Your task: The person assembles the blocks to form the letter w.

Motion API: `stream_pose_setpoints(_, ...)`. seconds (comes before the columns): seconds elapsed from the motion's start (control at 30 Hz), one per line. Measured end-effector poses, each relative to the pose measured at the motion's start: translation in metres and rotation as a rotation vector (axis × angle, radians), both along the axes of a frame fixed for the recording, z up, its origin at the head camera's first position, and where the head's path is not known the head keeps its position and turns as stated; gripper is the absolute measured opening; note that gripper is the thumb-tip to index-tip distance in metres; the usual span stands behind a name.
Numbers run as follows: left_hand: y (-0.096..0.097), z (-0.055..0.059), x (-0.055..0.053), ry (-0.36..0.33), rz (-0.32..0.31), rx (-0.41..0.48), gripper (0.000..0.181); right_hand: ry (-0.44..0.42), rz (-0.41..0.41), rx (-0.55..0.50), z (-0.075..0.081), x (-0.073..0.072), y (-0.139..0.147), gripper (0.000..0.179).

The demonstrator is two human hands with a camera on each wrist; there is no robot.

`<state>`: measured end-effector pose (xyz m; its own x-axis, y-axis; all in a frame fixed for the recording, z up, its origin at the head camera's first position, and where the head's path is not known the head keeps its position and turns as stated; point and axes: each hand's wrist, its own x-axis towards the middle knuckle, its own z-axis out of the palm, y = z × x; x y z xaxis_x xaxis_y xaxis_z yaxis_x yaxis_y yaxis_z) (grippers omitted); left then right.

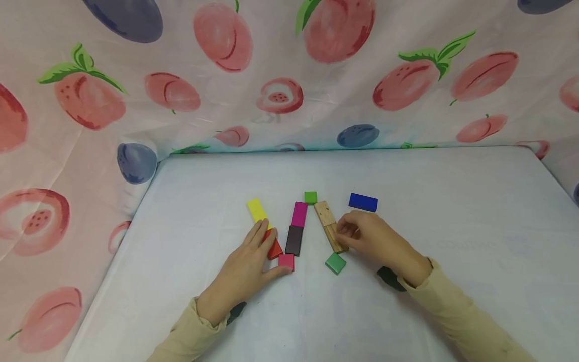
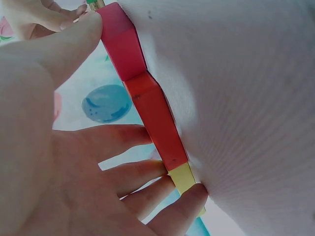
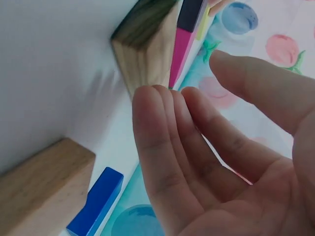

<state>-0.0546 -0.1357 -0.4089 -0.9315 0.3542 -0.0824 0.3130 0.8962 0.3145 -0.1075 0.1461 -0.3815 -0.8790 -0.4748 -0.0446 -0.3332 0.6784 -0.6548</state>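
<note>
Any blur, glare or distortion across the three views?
Head view: sharp, even light, faint shadows, table edges bow slightly. Left wrist view: bluish cast, left hand soft and washed out, red block sharper. Right wrist view: right hand fills the frame, wooden block slightly soft.

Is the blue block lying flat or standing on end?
Lying flat. The blue block rests with a broad face on the table in the head view, apart from the other blocks, beyond the right hand.
</note>
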Motion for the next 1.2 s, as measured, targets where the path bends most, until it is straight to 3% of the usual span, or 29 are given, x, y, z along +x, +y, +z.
stream_pose_setpoints(0.47, 0.0, -0.001, 0.0, 0.017, -0.001, 0.004, 0.092, -0.013, 0.125, -0.001, 0.003, 0.016, -0.002, 0.013)
stream_pose_setpoints(0.7, 0.001, -0.001, -0.001, 0.014, 0.002, 0.006, 0.091, -0.017, 0.173, 0.079, 0.002, 0.02, -0.002, 0.023)
stream_pose_setpoints(0.9, 0.0, -0.002, 0.0, 0.024, -0.004, 0.006, 0.092, 0.032, 0.203, 0.13, 0.002, 0.024, -0.003, 0.021)
stream_pose_setpoints(1.2, 0.0, -0.001, 0.0, 0.032, -0.008, 0.016, 0.093, 0.035, 0.254, 0.044, -0.001, 0.025, -0.002, 0.02)
